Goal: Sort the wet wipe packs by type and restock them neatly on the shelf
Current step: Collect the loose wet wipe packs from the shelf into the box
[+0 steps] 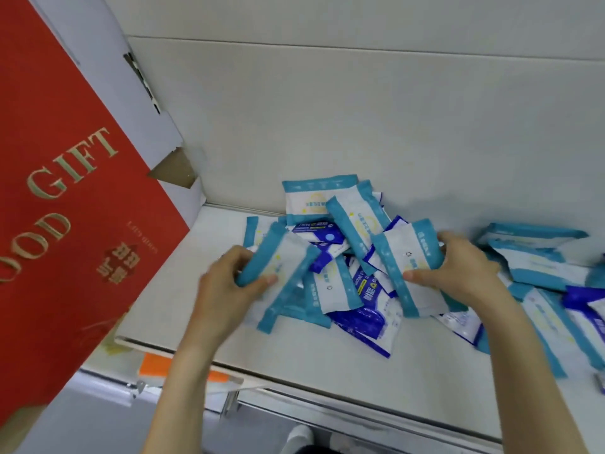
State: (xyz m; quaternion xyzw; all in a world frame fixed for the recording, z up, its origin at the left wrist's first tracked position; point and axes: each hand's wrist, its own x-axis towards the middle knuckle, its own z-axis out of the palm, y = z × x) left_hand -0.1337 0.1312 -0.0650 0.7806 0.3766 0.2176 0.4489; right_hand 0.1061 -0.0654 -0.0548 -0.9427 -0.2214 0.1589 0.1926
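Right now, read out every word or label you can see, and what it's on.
"GIFT": gold letters on red box.
"OOD": same box, start cut off by the frame edge.
Box's small print and seal: too blurred.
Print on teal packs and blue packs: too blurred.

A red gift box with gold lettering is seen tilted beside a pale shelf. Just right of the box, a loose pile of wet wipe packs is spread on the shelf, with teal-edged white packs mixed among dark blue packs. The near teal pack, closest to the box, is held in the grip of the left hand, fingers curled over its end. The far teal pack, farther from the box, is clasped by the right hand. Farthest from the box, more teal packs are laid overlapping. An orange tag is seen on the shelf's front edge, just beside the box's lower side.
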